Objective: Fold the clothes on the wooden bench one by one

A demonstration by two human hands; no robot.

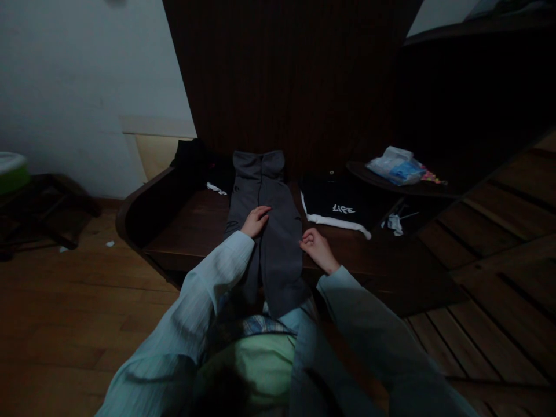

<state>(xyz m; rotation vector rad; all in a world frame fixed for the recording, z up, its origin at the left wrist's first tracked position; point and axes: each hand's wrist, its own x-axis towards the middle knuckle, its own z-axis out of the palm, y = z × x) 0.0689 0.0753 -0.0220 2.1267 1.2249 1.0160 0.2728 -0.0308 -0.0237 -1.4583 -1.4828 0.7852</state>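
A pair of grey trousers [280,249] lies lengthwise over a dark wooden bench [182,231], waistband toward the back panel and leg ends hanging over the front edge toward my lap. My left hand [256,221] rests on the trousers near the middle seam, its fingers stretched out. At the right edge of the trousers, my right hand [319,249] has its fingers curled together in a pinch on the cloth. Right of the trousers is a folded black garment [334,200] with white lettering and a white edge.
Dark clothing [191,156] is heaped at the bench's left end. On a small shelf at the right sits a clear and blue plastic package [397,167]. A dark stool [43,202] stands at the far left. Wooden slats [499,313] lie at the right.
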